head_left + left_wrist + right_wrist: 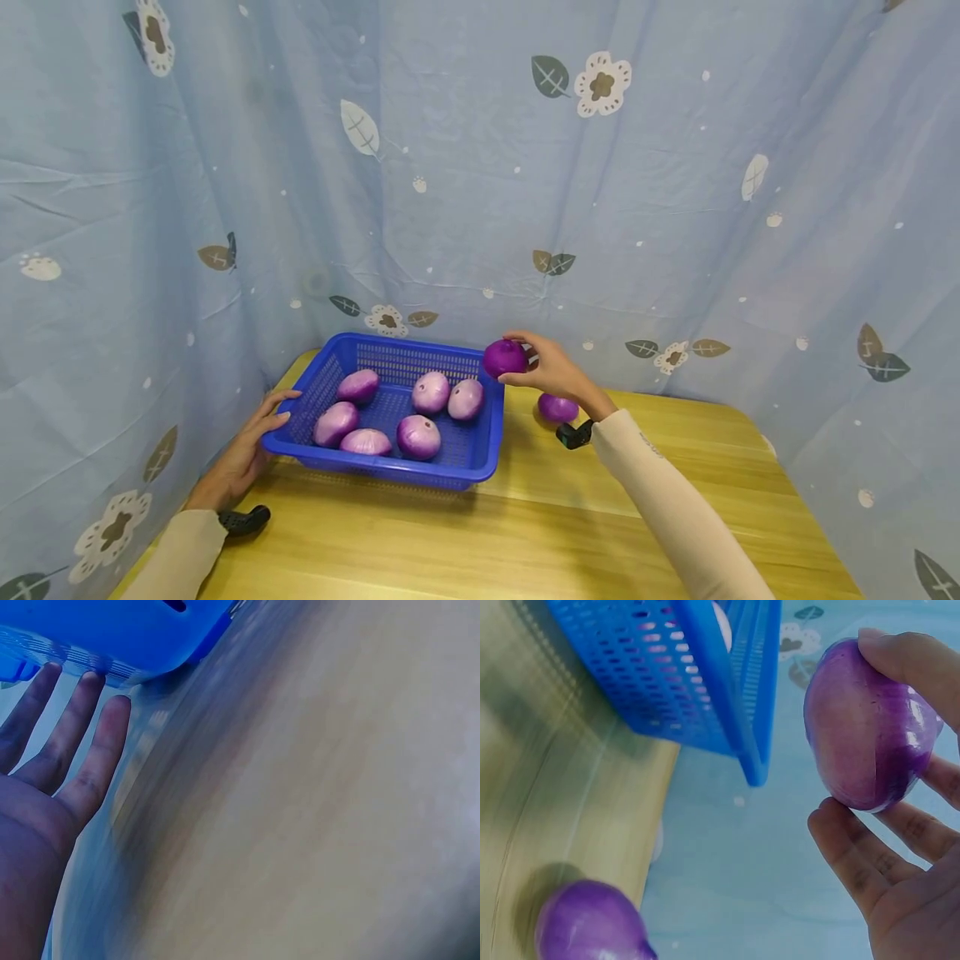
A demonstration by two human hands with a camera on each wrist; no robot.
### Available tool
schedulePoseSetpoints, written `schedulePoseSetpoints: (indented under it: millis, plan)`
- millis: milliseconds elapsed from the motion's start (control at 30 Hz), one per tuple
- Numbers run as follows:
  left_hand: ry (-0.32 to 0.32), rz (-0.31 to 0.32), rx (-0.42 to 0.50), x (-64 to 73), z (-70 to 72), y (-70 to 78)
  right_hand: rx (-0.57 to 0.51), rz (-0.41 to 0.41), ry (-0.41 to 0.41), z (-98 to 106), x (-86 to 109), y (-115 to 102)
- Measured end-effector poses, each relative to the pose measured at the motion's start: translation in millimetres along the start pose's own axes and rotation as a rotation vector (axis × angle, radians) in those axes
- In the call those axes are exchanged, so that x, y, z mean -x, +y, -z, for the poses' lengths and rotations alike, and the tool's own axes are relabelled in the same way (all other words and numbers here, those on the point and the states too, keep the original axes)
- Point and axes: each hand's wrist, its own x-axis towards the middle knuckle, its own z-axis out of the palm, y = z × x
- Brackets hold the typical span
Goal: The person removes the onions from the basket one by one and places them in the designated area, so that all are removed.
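Observation:
My right hand (551, 367) pinches a dark purple onion (505, 358) between thumb and fingers, at the right rim of a blue plastic basket (491, 450). In the right wrist view the held onion (874, 727) is raised beside the basket wall (660, 675). My left hand (251, 442) is at the basket's left end, fingertips at the rim; the left wrist view shows its fingers (94, 757) straight against the basket's side. Several paler purple onions (418, 437) lie inside the basket. Another onion (557, 407) sits on the table below my right wrist.
The wooden table (585, 508) carries the basket on its left half. A blue patterned curtain (465, 208) hangs close behind the table and along both sides. Black wrist cameras (246, 521) are strapped to both wrists.

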Motion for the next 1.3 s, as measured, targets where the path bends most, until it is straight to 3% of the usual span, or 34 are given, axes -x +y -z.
schedulePoseSetpoints:
  millis: [400, 1300]
  plan:
    - [0.027, 0.028, -0.023, 1.7, -2.5, 1.8, 0.011, -0.037, 0.050, 18.4, 19.4, 22.3]
    - [0.007, 0.026, 0.010, -0.4, -2.4, 2.3, 0.050, -0.195, 0.144, 53.9, 79.3, 73.5]
